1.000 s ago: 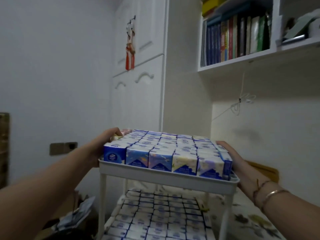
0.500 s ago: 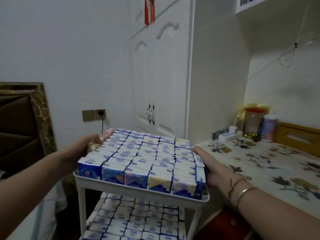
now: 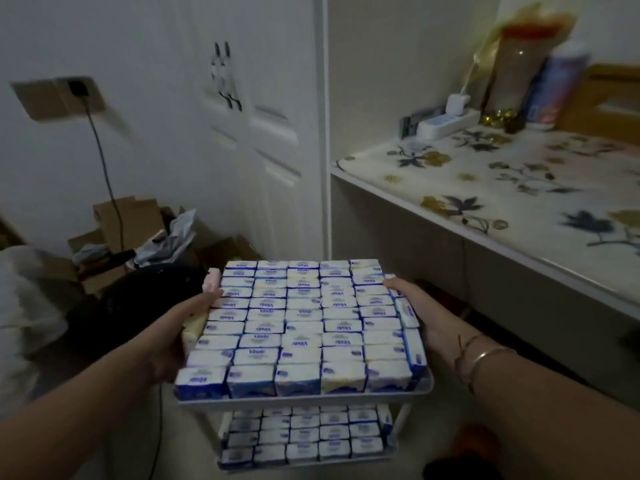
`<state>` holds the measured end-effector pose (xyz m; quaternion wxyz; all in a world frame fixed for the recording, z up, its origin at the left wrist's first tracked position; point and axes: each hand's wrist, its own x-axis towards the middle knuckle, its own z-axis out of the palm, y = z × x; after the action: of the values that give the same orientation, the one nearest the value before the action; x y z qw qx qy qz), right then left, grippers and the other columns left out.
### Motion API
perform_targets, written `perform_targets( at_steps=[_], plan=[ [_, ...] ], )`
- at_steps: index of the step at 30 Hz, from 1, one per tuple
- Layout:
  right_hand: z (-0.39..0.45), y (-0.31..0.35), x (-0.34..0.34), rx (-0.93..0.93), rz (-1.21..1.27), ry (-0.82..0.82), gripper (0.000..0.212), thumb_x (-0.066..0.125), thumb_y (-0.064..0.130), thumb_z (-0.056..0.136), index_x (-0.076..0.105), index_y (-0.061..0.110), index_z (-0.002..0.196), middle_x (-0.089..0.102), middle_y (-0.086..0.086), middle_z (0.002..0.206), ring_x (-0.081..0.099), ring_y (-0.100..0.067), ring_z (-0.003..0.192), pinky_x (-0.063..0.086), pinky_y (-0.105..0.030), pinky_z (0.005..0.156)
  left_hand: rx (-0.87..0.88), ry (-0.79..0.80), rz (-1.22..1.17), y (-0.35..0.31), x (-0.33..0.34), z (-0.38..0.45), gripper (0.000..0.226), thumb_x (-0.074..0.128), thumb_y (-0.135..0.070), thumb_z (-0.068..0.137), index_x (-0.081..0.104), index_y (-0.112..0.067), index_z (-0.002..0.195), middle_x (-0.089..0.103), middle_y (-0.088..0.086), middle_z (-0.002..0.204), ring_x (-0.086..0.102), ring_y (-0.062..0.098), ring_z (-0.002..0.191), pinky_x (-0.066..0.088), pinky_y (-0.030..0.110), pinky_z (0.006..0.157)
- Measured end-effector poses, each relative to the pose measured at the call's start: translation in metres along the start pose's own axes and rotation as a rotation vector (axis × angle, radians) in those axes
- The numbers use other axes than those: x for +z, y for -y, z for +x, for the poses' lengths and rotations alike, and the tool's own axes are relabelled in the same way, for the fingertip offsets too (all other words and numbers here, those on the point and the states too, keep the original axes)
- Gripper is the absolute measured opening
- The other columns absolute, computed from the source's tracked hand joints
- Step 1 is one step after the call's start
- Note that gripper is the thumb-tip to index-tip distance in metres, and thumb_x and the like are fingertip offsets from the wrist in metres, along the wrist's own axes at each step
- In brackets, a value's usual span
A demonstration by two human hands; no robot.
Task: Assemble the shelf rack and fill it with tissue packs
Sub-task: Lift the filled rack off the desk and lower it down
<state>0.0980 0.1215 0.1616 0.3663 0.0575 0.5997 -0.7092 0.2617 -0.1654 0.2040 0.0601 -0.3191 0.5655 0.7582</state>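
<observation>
Left hand [image 3: 188, 327] and right hand [image 3: 420, 317] clamp curled fingers on opposite edges of the white plastic shelf rack [image 3: 304, 398], blue-and-white tissue packs [image 3: 301, 327] filling both tiers.

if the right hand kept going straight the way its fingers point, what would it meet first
The right hand lies along the top tray's right side, fingers pointing away towards the white wardrobe. Nothing shows in between, so probably the wardrobe, though depth is unclear.

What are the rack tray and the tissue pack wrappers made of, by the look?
Rack tray: probably moulded plastic, possibly coated metal; white, matt, with a smooth rounded rim. Tissue packs: soft paper in thin printed plastic film, judging by the faint sheen and slightly rounded, squashed corners. Blur leaves both uncertain.
</observation>
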Motion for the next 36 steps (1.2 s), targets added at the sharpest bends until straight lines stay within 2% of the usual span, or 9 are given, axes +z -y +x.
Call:
perform_targets(
  at_steps=[2,9,12,16,18,22,26,29,36],
  plan=[
    [0.019,-0.008,-0.028,-0.008,-0.005,-0.044,0.037,0.056,0.032,0.091,0.067,0.005,0.114,0.071,-0.018,0.105,0.07,-0.027,0.081,0.056,-0.034,0.076,-0.086,0.056,-0.039,0.02,0.022,0.027,0.036,0.055,-0.031,0.089,0.064,-0.004,0.11,0.072,0.021,0.1,0.072,0.034,0.076,0.059,0.039,0.057],
    [0.075,-0.011,-0.123,0.048,-0.151,-0.236,0.039,0.057,0.043,0.089,0.07,0.012,0.108,0.075,-0.012,0.092,0.072,-0.026,0.074,0.056,-0.034,0.068,-0.164,0.118,-0.176,0.085,0.083,0.124,0.041,0.055,-0.026,0.088,0.06,-0.006,0.123,0.069,0.018,0.114,0.069,0.034,0.098,0.06,0.042,0.072],
    [0.1,-0.003,-0.154,0.078,-0.261,-0.26,0.038,0.06,0.044,0.086,0.067,0.015,0.11,0.073,-0.01,0.095,0.069,-0.027,0.08,0.054,-0.042,0.086,-0.141,0.147,-0.191,0.099,0.11,0.157,0.038,0.054,-0.027,0.088,0.061,-0.007,0.121,0.069,0.017,0.113,0.068,0.033,0.101,0.056,0.044,0.086],
    [0.122,0.008,-0.178,0.11,-0.341,-0.228,0.024,0.059,0.033,0.091,0.066,0.012,0.099,0.073,-0.005,0.073,0.066,-0.022,0.065,0.052,-0.033,0.08,-0.114,0.133,-0.223,0.115,0.14,0.191,0.03,0.051,-0.026,0.093,0.065,-0.008,0.112,0.071,0.017,0.107,0.07,0.032,0.095,0.049,0.046,0.095],
    [0.143,0.013,-0.188,0.026,-0.414,-0.28,0.027,0.06,0.032,0.09,0.063,0.012,0.108,0.068,0.001,0.083,0.06,-0.018,0.075,0.048,-0.029,0.084,-0.122,0.128,-0.247,0.126,0.15,0.215,0.035,0.054,-0.03,0.091,0.064,-0.009,0.117,0.07,0.017,0.111,0.067,0.034,0.102,0.047,0.049,0.097],
    [0.184,0.024,-0.202,0.05,-0.462,-0.303,0.028,0.059,0.035,0.091,0.059,0.011,0.106,0.067,-0.003,0.079,0.063,-0.019,0.069,0.051,-0.013,0.052,-0.083,0.114,-0.292,0.145,0.168,0.256,0.041,0.058,-0.032,0.089,0.061,-0.01,0.123,0.069,0.017,0.114,0.066,0.035,0.106,0.047,0.052,0.098],
    [0.225,0.032,-0.217,0.021,-0.617,-0.244,0.092,0.067,0.063,0.074,0.037,0.011,0.145,0.05,-0.006,0.138,0.053,-0.024,0.119,0.043,-0.031,0.097,-0.04,0.084,-0.328,0.165,0.182,0.279,0.042,0.058,-0.034,0.089,0.062,-0.01,0.123,0.069,0.016,0.114,0.067,0.034,0.104,0.049,0.052,0.096],
    [0.249,0.026,-0.225,0.013,-0.668,-0.219,0.068,0.061,0.05,0.085,0.046,0.011,0.14,0.053,-0.01,0.137,0.053,-0.027,0.122,0.042,-0.039,0.106,-0.042,0.026,-0.36,0.184,0.183,0.29,0.044,0.061,-0.037,0.087,0.062,-0.011,0.123,0.069,0.017,0.114,0.067,0.035,0.104,0.048,0.054,0.096],
    [0.272,0.0,-0.249,0.024,-0.685,-0.279,0.074,0.065,0.048,0.081,0.044,0.01,0.141,0.051,-0.013,0.139,0.053,-0.031,0.122,0.042,-0.042,0.107,-0.037,-0.062,-0.359,0.2,0.186,0.311,0.054,0.068,-0.038,0.084,0.054,-0.009,0.128,0.07,0.016,0.111,0.068,0.035,0.1,0.051,0.056,0.09]
  ],
)
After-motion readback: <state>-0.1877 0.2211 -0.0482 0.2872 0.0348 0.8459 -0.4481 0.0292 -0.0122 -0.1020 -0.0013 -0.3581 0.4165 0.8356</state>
